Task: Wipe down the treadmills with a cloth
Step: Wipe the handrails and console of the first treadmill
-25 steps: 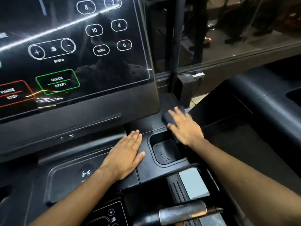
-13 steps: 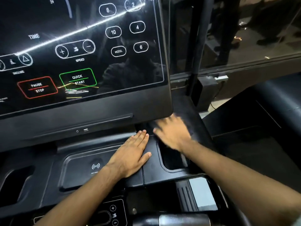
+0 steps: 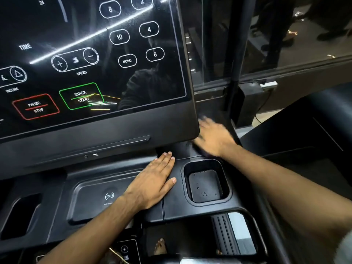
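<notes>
The black treadmill console (image 3: pixel 114 130) fills the view, with its lit touch screen (image 3: pixel 95 54) above. My left hand (image 3: pixel 152 184) lies flat, fingers straight, on the ledge between the charging pad and the cup holder. Blurred with motion, my right hand (image 3: pixel 214 137) presses flat on the console surface just right of the screen's lower corner. A dark cloth (image 3: pixel 192 142) sits under that palm and is almost wholly hidden; only a dark edge shows at the fingers.
A square cup holder (image 3: pixel 205 184) lies just right of my left hand. The wireless charging pad (image 3: pixel 108 197) and a side pocket (image 3: pixel 21 216) are to the left. A dark post (image 3: pixel 238 54), glass wall and neighbouring machine (image 3: pixel 304 141) stand right.
My right hand slid with the cloth from the cup holder's far rim leftward, then forward along the ledge beside the screen. My left hand stayed flat in place.
</notes>
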